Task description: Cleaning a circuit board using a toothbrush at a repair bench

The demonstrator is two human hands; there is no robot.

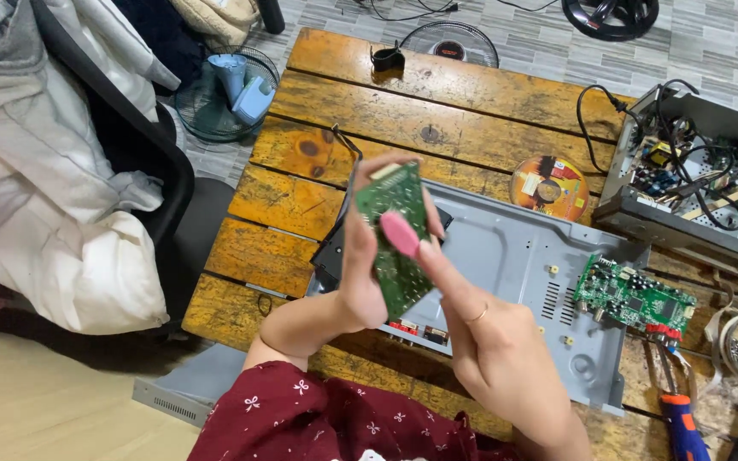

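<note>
Both hands meet at the light, stiff, fragile green circuit board [395,243]: left hand [360,273] pinching its edges, right hand [489,341] rubbing a pink eraser [400,233] on it.

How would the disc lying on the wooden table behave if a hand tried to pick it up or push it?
The disc lies flat on the wooden table, so it would probably slide when pushed rather than roll. It looks thin and light, likely hard to pinch up without lifting an edge. Its glossy face suggests it is slippery.
</note>
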